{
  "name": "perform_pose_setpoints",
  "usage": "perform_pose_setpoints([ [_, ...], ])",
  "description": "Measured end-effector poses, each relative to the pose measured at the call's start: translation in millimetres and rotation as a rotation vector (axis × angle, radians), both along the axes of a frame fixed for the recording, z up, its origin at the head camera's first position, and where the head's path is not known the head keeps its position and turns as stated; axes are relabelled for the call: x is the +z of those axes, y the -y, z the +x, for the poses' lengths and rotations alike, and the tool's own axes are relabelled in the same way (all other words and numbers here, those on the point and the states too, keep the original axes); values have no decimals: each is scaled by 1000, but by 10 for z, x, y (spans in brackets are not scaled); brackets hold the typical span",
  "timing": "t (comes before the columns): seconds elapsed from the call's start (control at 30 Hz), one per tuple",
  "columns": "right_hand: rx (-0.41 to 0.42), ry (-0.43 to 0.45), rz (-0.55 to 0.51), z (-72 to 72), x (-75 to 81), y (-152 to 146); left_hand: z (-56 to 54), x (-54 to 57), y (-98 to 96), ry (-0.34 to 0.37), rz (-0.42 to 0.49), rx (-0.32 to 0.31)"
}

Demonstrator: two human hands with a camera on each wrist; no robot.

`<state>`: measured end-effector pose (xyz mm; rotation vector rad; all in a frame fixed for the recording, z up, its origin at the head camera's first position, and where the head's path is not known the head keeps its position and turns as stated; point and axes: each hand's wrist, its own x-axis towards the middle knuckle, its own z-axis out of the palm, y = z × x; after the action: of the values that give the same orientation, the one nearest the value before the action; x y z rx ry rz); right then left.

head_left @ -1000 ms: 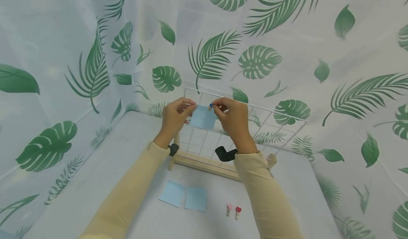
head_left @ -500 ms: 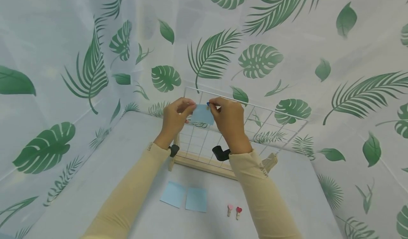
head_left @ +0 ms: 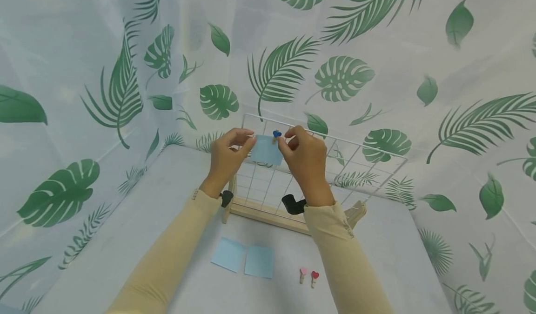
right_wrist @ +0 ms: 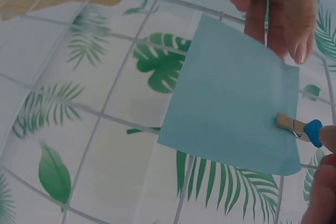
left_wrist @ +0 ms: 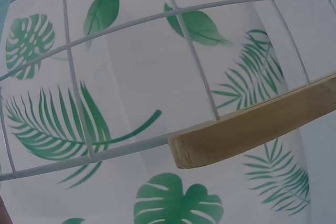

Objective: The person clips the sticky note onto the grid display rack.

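Note:
A light blue square of paper [head_left: 267, 151] hangs against the upper left of a white wire grid [head_left: 335, 165]. My left hand [head_left: 228, 153] pinches its upper left corner. Near the upper right corner, a small wooden clothespin [right_wrist: 290, 124] with a blue heart [head_left: 277, 134] grips the paper. My right hand [head_left: 307, 158] is just right of this clothespin, thumb and forefinger apart; in the right wrist view a fingertip lies at the heart's edge, and contact is hard to tell. The left wrist view shows mainly the grid and its wooden foot [left_wrist: 252, 121].
Two more blue paper squares [head_left: 228, 254] lie side by side on the white table [head_left: 180, 267]. To their right are a pink heart clothespin [head_left: 302, 275] and a red heart clothespin [head_left: 314, 278]. A wooden base [head_left: 268, 217] carries the grid. Leaf-patterned curtain [head_left: 377, 72] stands behind.
My right fingers pinched the blue heart clothespin and moved slightly left with it; now they have drawn back right, leaving the heart in view on the paper. My left hand stays nearly still.

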<state>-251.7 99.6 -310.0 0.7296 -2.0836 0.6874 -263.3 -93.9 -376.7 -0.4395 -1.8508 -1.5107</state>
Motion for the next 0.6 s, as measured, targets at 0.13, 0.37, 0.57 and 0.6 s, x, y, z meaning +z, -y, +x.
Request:
perform_pose_setpoints([
  [0.13,78,70,-44,50,-1,-52,12,13,20,-15,-7,4],
  [0.37,178,344,-126,156,-4,-172,86,16,58,-2,-72,-13],
  [0.57,259,544,-210,270,-15,-257,195,-22,91,-19,-106,-42],
  [0.6,271,565,-220,282,-21,-271,216,-27,95,-23,-104,-51],
])
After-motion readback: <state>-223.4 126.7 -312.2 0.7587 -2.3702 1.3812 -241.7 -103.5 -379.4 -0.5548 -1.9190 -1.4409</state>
